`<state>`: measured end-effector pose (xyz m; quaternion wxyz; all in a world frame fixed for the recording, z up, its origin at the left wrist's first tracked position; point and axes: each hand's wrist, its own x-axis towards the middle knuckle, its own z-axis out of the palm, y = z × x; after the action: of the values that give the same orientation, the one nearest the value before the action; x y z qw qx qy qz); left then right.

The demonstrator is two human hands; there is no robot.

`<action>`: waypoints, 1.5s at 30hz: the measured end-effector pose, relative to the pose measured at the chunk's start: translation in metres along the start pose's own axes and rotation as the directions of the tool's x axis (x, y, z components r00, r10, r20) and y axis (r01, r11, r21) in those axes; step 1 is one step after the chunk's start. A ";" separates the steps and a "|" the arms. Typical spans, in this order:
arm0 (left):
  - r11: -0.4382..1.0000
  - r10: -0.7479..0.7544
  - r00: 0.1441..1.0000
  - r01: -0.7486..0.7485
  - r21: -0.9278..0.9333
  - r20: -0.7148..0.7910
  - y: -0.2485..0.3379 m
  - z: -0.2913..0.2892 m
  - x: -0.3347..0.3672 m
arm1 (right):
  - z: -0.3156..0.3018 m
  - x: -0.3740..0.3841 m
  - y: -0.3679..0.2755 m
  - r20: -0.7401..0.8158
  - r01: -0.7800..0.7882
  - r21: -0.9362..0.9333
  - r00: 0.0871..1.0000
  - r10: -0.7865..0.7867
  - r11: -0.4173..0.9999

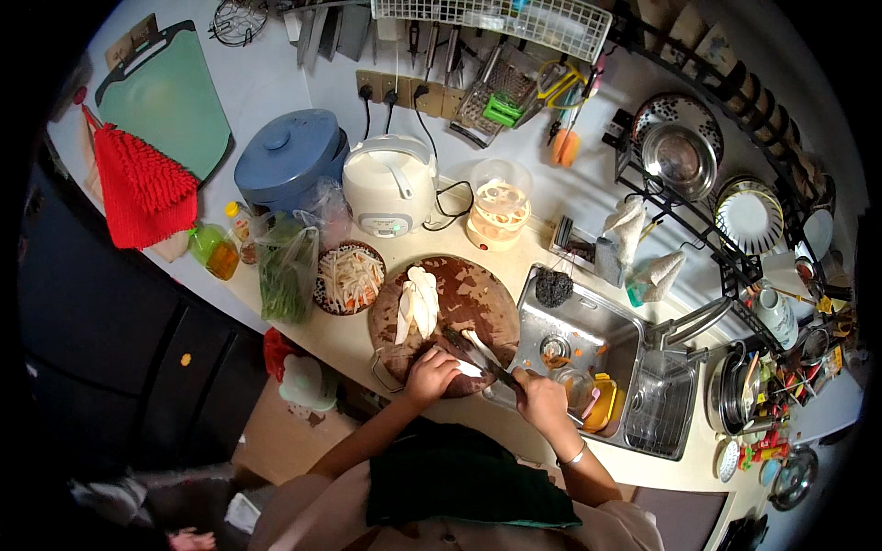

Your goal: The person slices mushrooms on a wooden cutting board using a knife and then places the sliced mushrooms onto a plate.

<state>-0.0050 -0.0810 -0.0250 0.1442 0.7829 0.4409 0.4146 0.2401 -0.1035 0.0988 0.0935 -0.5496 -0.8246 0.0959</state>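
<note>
On a round wooden chopping board (501,303) lies a pile of long, pale slices (418,303) that look like king oyster mushroom. My right hand (540,399) is closed round the handle of a knife (491,365), whose dark blade slants up and left over the board. Close to the blade, my left hand (432,375) has its fingers curled, pressing on a white piece (468,369) of the same kind. Another pale slice (473,340) rests on the far side of the blade. The fingertips of my left hand are partly hidden.
Left of the board stand a patterned bowl of shredded vegetables (351,278) and a bag of greens (287,275). Behind are a rice cooker (390,184), a blue lidded pot (289,156) and an egg steamer (499,216). A steel sink (597,321) adjoins the board's right.
</note>
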 end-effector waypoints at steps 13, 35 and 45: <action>0.996 -0.047 0.996 0.040 -0.083 -0.082 0.001 -0.002 -0.002 | 0.022 0.019 -0.013 0.129 -0.154 0.067 0.981 0.145 0.986; 0.988 -0.156 0.966 0.153 -0.033 -0.204 -0.009 -0.010 -0.007 | 0.018 0.005 -0.027 0.164 -0.147 0.101 0.978 0.129 0.984; 0.988 -0.152 0.975 0.150 -0.023 -0.165 -0.003 -0.016 -0.004 | 0.047 0.014 -0.029 0.181 -0.140 -0.025 0.973 0.143 0.990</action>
<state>-0.0204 -0.0848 -0.0194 0.1423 0.7091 0.5074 0.4685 0.1962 -0.1039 0.0617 0.0073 -0.5964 -0.7891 0.1469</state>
